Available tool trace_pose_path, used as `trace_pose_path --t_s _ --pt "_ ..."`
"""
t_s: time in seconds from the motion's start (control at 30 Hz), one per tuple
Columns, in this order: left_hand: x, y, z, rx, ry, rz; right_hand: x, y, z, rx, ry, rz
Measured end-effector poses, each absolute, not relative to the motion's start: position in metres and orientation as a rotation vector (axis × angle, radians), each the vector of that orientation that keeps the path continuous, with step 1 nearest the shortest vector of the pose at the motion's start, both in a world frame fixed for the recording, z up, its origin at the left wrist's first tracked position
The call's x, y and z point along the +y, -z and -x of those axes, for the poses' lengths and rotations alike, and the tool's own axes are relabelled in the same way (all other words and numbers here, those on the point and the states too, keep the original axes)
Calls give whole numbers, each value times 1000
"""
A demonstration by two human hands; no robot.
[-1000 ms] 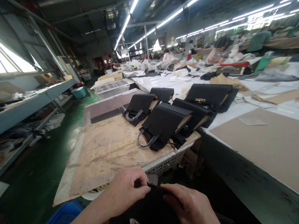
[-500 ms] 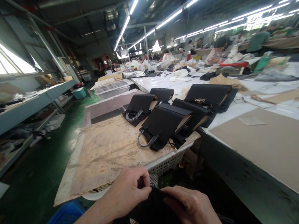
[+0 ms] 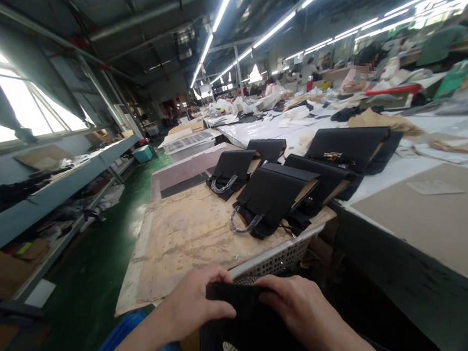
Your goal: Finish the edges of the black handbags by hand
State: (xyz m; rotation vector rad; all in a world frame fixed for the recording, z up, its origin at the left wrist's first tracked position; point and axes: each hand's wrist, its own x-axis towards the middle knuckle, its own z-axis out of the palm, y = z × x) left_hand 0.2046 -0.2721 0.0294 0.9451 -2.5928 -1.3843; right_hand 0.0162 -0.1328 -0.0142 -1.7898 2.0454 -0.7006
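Note:
At the bottom of the view, a black piece of leather-like material [image 3: 245,324] hangs close to my body; its lower part is too dark to make out. My left hand [image 3: 192,303] holds its top edge at the left, thumb on the near face and fingers behind. On the right, my right hand [image 3: 304,307] grips the same edge with fingers closed over it. Beyond my hands, a black handbag [image 3: 275,193] with a plastic-wrapped handle [image 3: 244,225] lies on the board [image 3: 188,231]. Several similar black bags, such as one smaller bag [image 3: 232,167], stand around it.
The worn board rests on a pale plastic crate [image 3: 279,259]. A blue basket [image 3: 121,335] sits low at left. To the right is a long table with a grey-beige sheet [image 3: 431,214]. A shelf [image 3: 65,177] lines the green aisle [image 3: 91,256]. Co-workers sit farther back.
The camera view has shifted, so the bags and tables appear farther right. My left thumb and fingers have spread apart along the black piece's edge, and more of that edge shows between my hands.

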Motion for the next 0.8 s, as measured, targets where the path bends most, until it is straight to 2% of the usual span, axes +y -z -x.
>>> trace_pose_path --t_s 0.17,0.43,0.8 --pt "-278 -11 -206 -2509 1434 -995 -138 15 -12 1959 748 1774" --pt "-282 -11 -197 -2485 1529 -956 -144 26 -4 1905 805 1717" --pt "-280 -7 -196 -2608 1340 -969 -152 21 4 1710 721 1713"
